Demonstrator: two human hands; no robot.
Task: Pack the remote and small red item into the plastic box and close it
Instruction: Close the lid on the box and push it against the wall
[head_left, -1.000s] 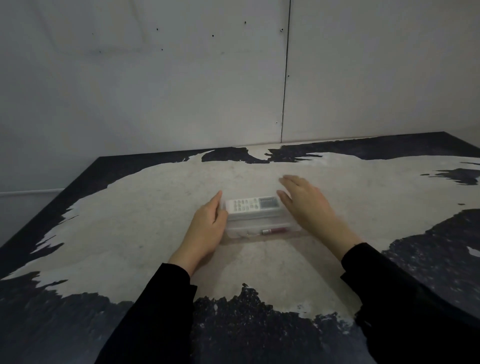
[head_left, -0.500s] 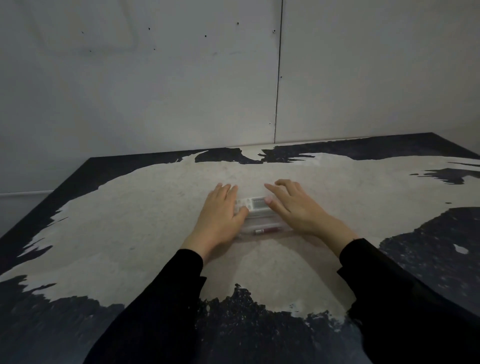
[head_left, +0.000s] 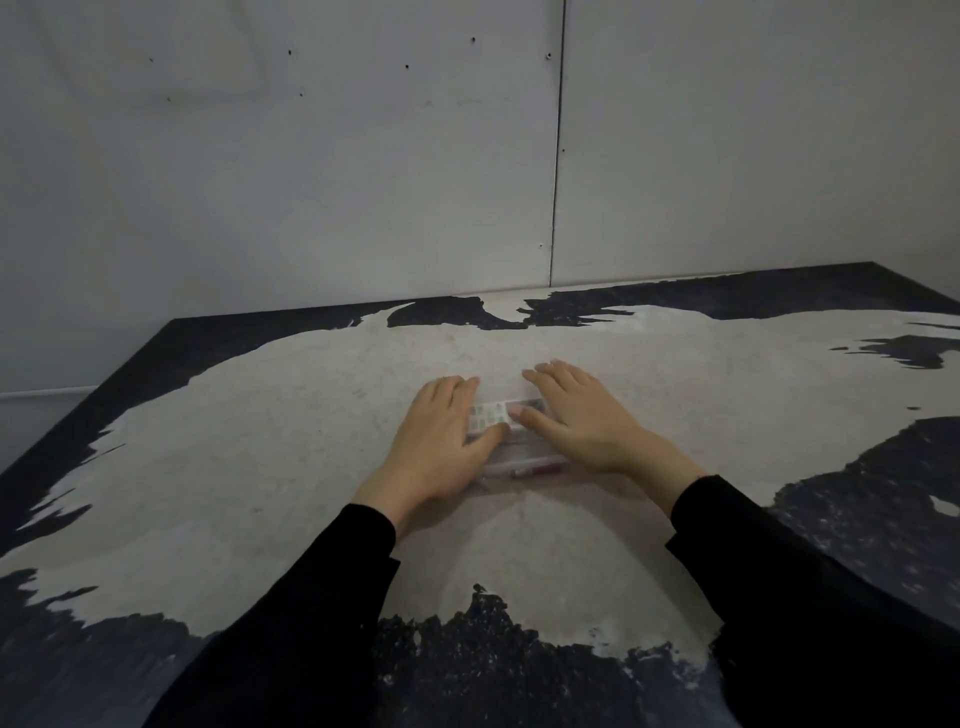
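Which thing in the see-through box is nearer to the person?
The small red item, lying along the clear plastic box's near side. The white remote lies farther back.

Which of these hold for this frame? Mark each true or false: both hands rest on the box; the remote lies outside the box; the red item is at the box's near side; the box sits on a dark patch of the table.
1. Both hands rest on the box. True: left hand and right hand lie flat on the clear plastic box.
2. The remote lies outside the box. False: the remote shows through the lid.
3. The red item is at the near side. True: the small red item lies there.
4. The box sits on a dark patch. False: it stands on the table's pale area.
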